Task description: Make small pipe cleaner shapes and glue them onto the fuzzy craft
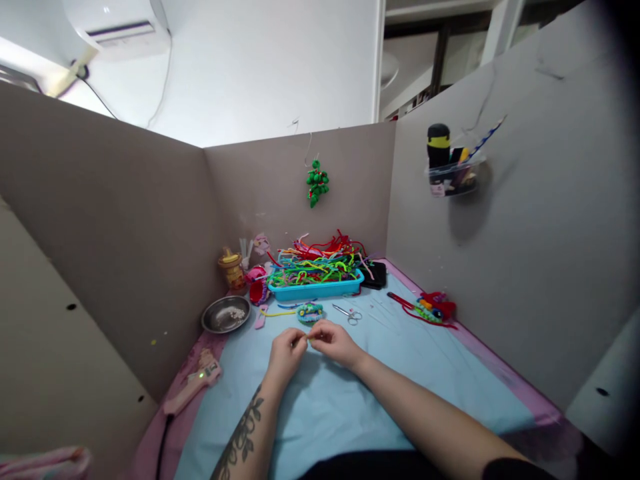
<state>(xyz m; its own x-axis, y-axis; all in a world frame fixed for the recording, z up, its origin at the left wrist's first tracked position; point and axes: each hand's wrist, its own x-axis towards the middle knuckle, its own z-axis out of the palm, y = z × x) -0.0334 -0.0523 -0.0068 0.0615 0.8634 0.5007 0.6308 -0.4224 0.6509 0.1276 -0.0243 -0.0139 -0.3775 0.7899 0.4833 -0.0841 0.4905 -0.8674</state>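
Observation:
My left hand point(287, 351) and my right hand point(336, 341) meet over the blue cloth, fingertips almost touching. Both are closed in a pinch on a small yellow piece point(309, 340); the fingers cover most of it, and its kind does not show clearly. Just beyond my fingers lies a teal fuzzy pipe-cleaner figure point(311, 313) with yellow spots. To its left a yellow pipe cleaner point(278, 313) stretches toward a pink hair clip point(261, 317). Small scissors point(349, 315) rest to the right of the figure.
Behind stands a blue tray point(315, 289) heaped with coloured pipe cleaners. At left are a metal bowl point(226, 315) with small pale bits and a pink glue gun point(195, 387), its light green. Right holds a red pipe-cleaner bundle point(437, 307). Grey panels point(300, 213) enclose the table.

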